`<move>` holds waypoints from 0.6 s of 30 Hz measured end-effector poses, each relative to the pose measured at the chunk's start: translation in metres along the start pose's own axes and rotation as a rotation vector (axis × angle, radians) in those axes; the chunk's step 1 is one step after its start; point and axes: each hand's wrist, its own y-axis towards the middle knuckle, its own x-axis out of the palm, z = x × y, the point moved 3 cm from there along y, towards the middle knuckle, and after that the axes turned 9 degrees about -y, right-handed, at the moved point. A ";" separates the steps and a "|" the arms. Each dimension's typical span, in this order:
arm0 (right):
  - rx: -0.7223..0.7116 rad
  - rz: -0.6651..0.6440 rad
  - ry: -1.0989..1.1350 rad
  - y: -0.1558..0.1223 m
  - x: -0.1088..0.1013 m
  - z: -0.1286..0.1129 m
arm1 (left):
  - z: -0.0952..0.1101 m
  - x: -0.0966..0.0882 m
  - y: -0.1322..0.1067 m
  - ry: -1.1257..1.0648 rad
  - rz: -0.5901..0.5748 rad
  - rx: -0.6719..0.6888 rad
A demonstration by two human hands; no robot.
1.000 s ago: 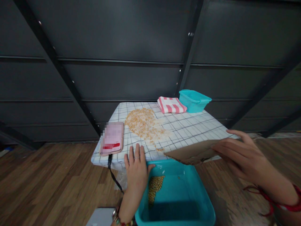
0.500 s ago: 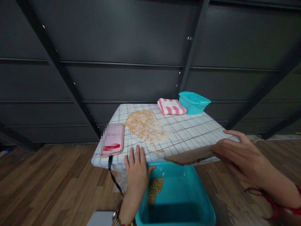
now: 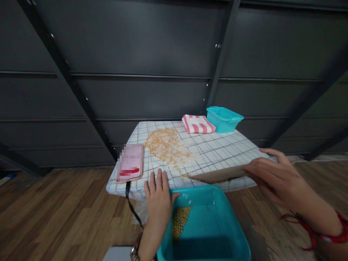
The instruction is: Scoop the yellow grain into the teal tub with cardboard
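Observation:
My left hand [image 3: 159,199] lies with its fingers spread on the table's front edge, its thumb over the rim of a large teal basin [image 3: 209,224]. Inside the basin, at its left side, sits a heap of round yellowish beans [image 3: 179,222]. My right hand [image 3: 274,177] pinches the right end of a flat brown piece of cardboard [image 3: 217,175], held along the table's front edge above the basin. Its left tip is by a few grains at the end of a spread pile of yellow beans mixed with white grains [image 3: 165,143] on the checked cloth [image 3: 223,152].
A phone in a pink case [image 3: 132,161] lies at the table's left, a black strap [image 3: 130,204] hanging from it. At the back are a folded pink-and-white striped towel [image 3: 198,124] and a small turquoise basket [image 3: 224,119]. Dark panels rise behind.
The cardboard has shifted slightly away from me and left, its tip now nearer the stray grains. My left hand stays in place at the edge.

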 end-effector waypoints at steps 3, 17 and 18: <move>0.017 -0.011 -0.014 0.001 0.002 0.000 | -0.001 0.000 0.000 -0.012 -0.008 0.002; -0.011 -0.001 -0.039 -0.002 0.008 -0.002 | 0.001 0.000 0.002 0.014 0.014 0.015; -0.005 -0.004 -0.048 -0.002 0.009 -0.001 | 0.001 -0.001 0.002 0.015 0.009 0.015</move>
